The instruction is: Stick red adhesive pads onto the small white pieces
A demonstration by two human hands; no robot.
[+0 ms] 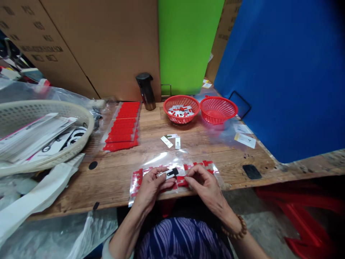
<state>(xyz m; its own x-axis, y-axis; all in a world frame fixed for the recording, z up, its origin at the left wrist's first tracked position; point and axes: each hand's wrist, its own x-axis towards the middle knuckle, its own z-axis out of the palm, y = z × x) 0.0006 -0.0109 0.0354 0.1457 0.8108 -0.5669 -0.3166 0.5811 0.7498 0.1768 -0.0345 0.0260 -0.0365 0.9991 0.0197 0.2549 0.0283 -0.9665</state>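
Observation:
Between the thumb and fingers of my left hand (151, 185) is a small white card (169, 174) with a black tab at its right end. My right hand (206, 184) is closed in a pinch just right of the card; whatever lies between its fingertips is too small to make out. Beneath both hands, a clear plastic sheet (161, 158) with rows of red pieces (137, 180) lies along the table's front edge. Several small white cards (167, 141) sit on the wood beyond it. My hands cover part of the sheet.
Red basket (181, 121) holds small white and red pieces; another red basket (219, 118) stands right of it. At left are stacked red strips (122, 124) and a large cream basket (90, 124). A dark flask (147, 91) stands behind. A blue panel (285, 82) rises at right.

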